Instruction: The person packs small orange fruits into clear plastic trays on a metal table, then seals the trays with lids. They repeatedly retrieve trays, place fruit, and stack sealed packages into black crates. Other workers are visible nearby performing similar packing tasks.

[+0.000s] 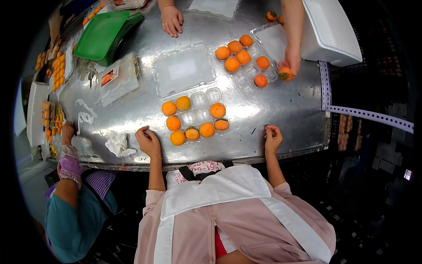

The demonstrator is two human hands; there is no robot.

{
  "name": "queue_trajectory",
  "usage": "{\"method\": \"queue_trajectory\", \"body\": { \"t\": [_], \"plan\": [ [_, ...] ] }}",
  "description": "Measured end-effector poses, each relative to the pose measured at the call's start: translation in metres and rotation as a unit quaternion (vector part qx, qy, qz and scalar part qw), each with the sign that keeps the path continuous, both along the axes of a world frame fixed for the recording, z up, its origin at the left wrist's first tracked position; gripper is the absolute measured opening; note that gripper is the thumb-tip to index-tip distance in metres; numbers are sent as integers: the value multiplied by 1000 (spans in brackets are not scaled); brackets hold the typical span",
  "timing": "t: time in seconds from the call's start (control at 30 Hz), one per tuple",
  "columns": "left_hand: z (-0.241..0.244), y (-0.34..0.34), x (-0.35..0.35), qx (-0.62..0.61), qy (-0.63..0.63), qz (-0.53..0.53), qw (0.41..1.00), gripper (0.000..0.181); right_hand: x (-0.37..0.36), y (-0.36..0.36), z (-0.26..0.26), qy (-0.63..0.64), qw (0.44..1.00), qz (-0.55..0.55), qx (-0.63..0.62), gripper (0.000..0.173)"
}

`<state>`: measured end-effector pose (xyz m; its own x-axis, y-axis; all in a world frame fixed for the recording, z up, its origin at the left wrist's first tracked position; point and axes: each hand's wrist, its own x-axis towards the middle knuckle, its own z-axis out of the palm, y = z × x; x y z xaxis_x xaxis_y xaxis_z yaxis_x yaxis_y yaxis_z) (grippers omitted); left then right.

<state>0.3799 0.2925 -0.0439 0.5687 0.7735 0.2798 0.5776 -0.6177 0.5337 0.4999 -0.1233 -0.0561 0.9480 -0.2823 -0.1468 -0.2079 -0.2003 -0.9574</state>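
Note:
An opened clear plastic clamshell tray [188, 118] lies on the metal table in front of me. Several orange persimmons [207, 129] sit in its cups, mainly along the near rows and left side; a few cups hold nothing. Its lid [182, 71] is folded back flat on the far side. My left hand [148, 142] rests at the table's near edge, left of the tray, half curled and holding nothing I can see. To the tray's right, my right hand [273, 137] hovers or rests near the edge, fingers loosely bent, with no fruit in it.
Across the table a person's hand [290, 62] holds a persimmon [286, 74] beside another partly filled tray [245, 71]. At left are a closed clamshell [120, 81], a green plastic container [102, 34] and crumpled tissue [120, 146]. A white foam box [333, 31] stands far right. Another worker's hand [68, 132] is at left.

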Motion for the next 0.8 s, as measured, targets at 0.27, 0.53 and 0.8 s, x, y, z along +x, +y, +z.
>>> {"method": "queue_trajectory", "body": {
  "t": [0.27,0.53,0.8],
  "plan": [
    [4,-1,1,-4,8,3,1000,9,1,0,1,1,1000,3,-7,5],
    [4,-1,3,-19,-12,7,1000,12,0,1,1,-12,1000,-1,-17,5],
    [24,-20,14,-222,-148,9,964,18,20,83,59,-39,964,260,-26,19]
  ]
}}
